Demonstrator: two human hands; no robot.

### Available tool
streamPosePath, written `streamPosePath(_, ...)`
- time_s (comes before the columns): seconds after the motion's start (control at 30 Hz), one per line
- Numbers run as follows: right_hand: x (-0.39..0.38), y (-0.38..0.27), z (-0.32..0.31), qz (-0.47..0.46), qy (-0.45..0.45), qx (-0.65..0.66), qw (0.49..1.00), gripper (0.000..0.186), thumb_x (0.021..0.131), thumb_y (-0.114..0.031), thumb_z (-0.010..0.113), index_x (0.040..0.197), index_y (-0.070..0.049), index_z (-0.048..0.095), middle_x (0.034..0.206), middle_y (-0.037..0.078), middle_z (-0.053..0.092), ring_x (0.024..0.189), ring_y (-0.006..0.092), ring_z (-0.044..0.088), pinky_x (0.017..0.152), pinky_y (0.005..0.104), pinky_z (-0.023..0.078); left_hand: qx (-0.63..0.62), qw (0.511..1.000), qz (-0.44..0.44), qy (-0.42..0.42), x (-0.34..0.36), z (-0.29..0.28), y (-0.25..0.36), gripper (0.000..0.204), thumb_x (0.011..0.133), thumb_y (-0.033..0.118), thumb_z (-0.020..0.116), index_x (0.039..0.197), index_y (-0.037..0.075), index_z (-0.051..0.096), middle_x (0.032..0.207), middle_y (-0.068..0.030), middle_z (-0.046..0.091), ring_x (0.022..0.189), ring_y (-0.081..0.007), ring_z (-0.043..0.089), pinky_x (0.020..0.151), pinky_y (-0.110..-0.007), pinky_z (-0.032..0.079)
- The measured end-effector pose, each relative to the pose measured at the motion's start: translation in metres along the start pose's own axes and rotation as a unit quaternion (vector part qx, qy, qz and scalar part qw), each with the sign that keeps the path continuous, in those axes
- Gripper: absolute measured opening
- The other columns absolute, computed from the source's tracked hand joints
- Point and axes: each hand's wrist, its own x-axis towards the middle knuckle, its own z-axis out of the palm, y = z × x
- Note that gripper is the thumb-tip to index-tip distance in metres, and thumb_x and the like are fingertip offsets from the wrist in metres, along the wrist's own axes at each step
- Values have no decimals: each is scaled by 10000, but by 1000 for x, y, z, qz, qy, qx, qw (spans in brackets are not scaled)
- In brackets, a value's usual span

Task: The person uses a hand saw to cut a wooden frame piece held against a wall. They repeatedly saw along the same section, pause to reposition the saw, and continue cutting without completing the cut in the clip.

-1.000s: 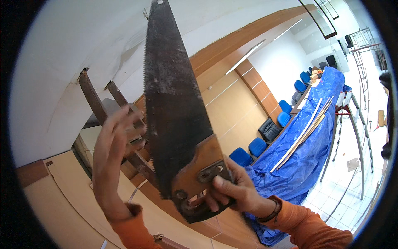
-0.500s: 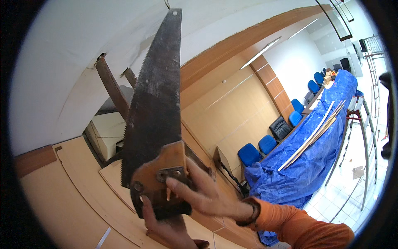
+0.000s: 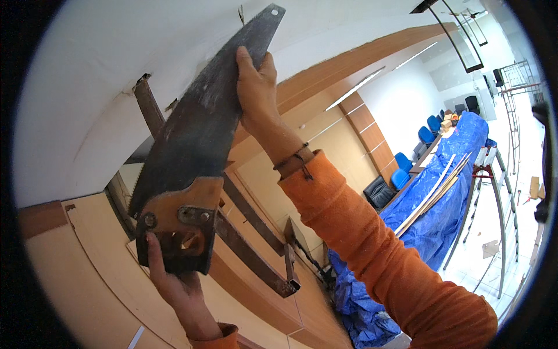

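A handsaw (image 3: 195,131) with a dark, worn blade and a wooden handle is raised in front of me, tip up and leaning right. Its toothed edge faces left. From below, my left hand (image 3: 181,291) grips the handle, with the thumb against its lower left part. Higher up, my right hand (image 3: 257,93) has hold of the blade's back edge near the tip, thumb on the near face; the other fingers are partly hidden. Behind the blade, a rusty brown bar (image 3: 150,107) comes out of a broken hole in the white surface.
A brown metal frame (image 3: 256,262) juts out right of the saw handle. Tan panels (image 3: 75,279) lie lower left. Farther right, a blue tarp (image 3: 430,215) carries long wood strips (image 3: 436,195), beside a stepladder (image 3: 494,192). Chairs (image 3: 381,192) line the wall.
My right hand has moved from the saw's handle up to the blade near its tip. The saw has tilted to the right, and its handle has shifted left and down in view.
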Motion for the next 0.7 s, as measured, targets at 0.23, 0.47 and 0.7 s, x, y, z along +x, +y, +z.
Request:
streamPosePath(0.23, 2, 20, 30, -29, -28, -60, 997, 364, 1030, -222, 538, 1212, 80, 448, 1149, 270, 590, 1063, 347, 612, 934, 445, 491, 17, 996, 42, 80, 18, -10, 14, 407, 936, 452, 700, 1164, 129, 599, 913, 11, 536, 837, -119, 583, 682, -272, 612)
streamPosePath(0.47, 3, 33, 39, -50, -30, -116, 991, 376, 1027, -225, 532, 1199, 98, 444, 1158, 296, 579, 1067, 368, 604, 930, 470, 475, -8, 993, 51, 110, 31, -23, 16, 303, 982, 383, 658, 1034, 87, 616, 691, 11, 519, 640, -101, 580, 722, -316, 638)
streamPosePath(0.7, 4, 33, 42, -71, -30, -98, 992, 359, 1019, -197, 545, 1194, 99, 442, 1108, 293, 605, 1024, 372, 628, 917, 462, 483, -43, 995, 41, 76, 38, -25, 20, 283, 994, 377, 643, 990, 95, 614, 662, 21, 525, 592, -83, 591, 703, -350, 645)
